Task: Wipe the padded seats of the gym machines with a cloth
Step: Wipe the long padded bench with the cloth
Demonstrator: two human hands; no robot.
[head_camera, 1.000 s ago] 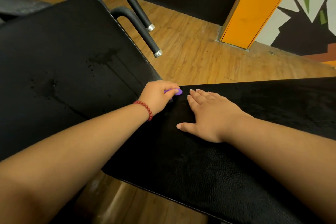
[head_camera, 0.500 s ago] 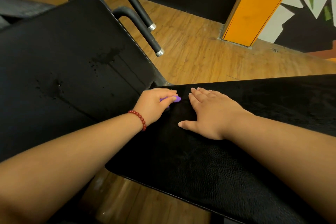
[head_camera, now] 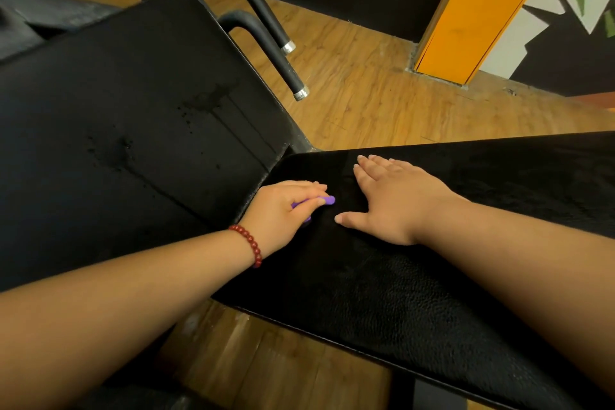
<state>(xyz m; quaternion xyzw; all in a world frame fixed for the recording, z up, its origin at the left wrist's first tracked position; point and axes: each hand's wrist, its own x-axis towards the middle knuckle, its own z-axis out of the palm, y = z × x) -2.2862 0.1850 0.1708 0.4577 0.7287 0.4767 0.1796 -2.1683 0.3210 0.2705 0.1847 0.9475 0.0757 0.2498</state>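
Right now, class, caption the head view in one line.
The left hand grips a purple object; right hand lies flat on the black padded seat.

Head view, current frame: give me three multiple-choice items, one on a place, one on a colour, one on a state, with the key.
1. The right hand lies on: A the wooden floor; B the black seat pad; C the orange pillar.
2. The item in the left hand is: A green; B white; C purple.
3. The right hand's fingers are: A straight and flat; B balled in a fist; C wrapped round a bar.
Key: 1 B, its palm is down on the pad; 2 C, purple shows past the fingertips; 3 A, all fingers lie extended on the pad.
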